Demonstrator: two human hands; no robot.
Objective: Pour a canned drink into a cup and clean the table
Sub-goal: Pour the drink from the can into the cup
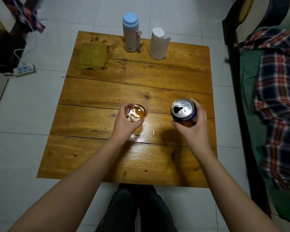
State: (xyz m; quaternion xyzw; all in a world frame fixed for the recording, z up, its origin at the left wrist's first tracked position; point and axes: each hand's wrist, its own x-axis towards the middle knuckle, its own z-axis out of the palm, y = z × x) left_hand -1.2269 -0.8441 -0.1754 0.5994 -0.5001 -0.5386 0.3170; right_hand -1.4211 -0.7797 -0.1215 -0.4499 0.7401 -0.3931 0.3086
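Left grip [126, 121] wrapped round cup [137, 111] of amber drink, right grip [193, 123] wrapped round open can [183, 110] at 3 o'clock of cup

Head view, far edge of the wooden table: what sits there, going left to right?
Folded olive-green woven cloth → pale pink flask with a light blue cap → white paper roll standing on end.

I see the cup [137, 111] left of the can [183, 110] near me; cloth [93, 56], flask [131, 32], roll [158, 43] line the surface's [141, 87] far edge.
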